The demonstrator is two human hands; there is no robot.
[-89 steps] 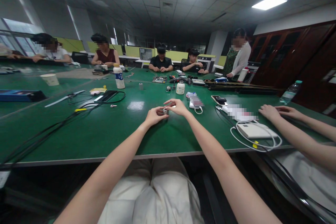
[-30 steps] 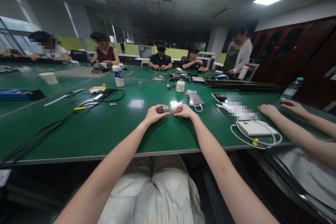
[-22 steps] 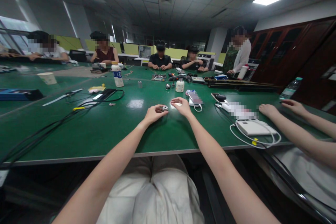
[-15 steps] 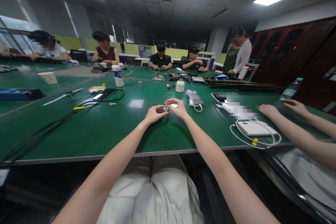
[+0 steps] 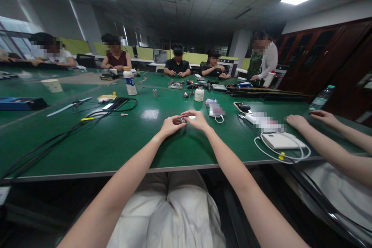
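Observation:
My left hand (image 5: 170, 125) rests on the green table (image 5: 116, 143) with its fingers curled round a small round metal part (image 5: 183, 120). My right hand (image 5: 198, 119) meets it from the right, fingertips pinched on the top of the same part. Both hands sit at the middle of the table, a forearm's length from its near edge. The part is mostly hidden by my fingers.
A neighbour's two hands (image 5: 299, 122) lie on the table at right beside a white box with a coiled cable (image 5: 283, 141). Black cables (image 5: 87, 118) run at left. A white bottle (image 5: 130, 83), a small jar (image 5: 199, 94) and phones stand farther back. Several people sit across.
My right hand went off to the right onto the table, then came back over the metal part and now pinches it. My left hand stayed on the part.

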